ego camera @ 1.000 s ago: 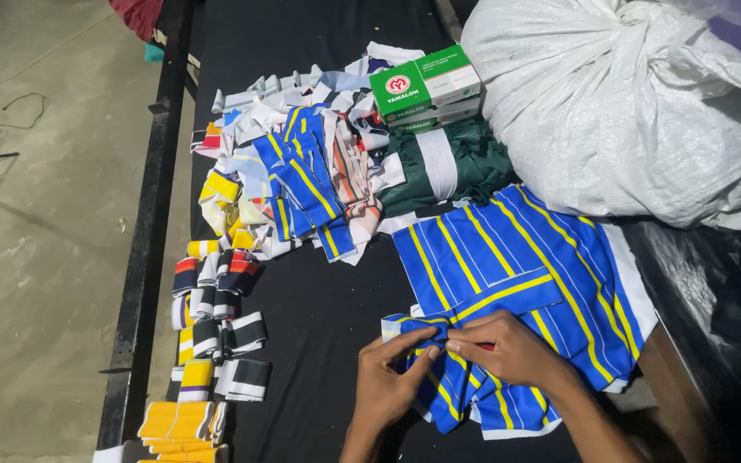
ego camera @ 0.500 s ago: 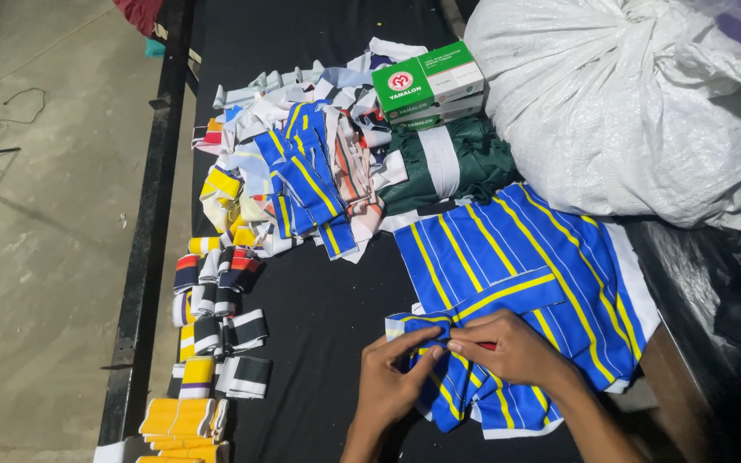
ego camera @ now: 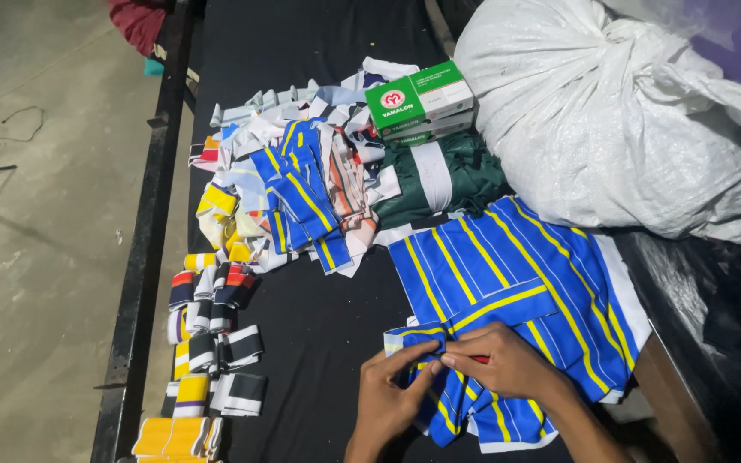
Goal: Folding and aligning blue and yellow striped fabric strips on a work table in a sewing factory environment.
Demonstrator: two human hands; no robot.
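Blue fabric piece: a small piece with yellow and white stripes (ego camera: 439, 403) lies at the near edge of the black table (ego camera: 319, 343), partly under both hands.
Left hand: the left hand (ego camera: 388, 399) has thumb and forefinger pressed together on the piece's upper folded edge.
Right hand: the right hand (ego camera: 503, 364) pinches the same edge just beside the left fingertips; something red shows between its fingers, too small to tell.
Large striped stack: blue-and-yellow cloth (ego camera: 516, 274) spreads beyond the hands, its near edge touching the held piece.
Mixed scraps: a loose heap (ego camera: 293, 189) sits mid-table, well apart from the hands.
Folded bands: small folded strips (ego camera: 212, 334) line the table's left edge.
Green box: a carton (ego camera: 418, 99) rests on dark green cloth (ego camera: 443, 176).
White sack: a tied bag (ego camera: 611, 111) fills the far right.
Open room: bare black surface lies between bands and hands.
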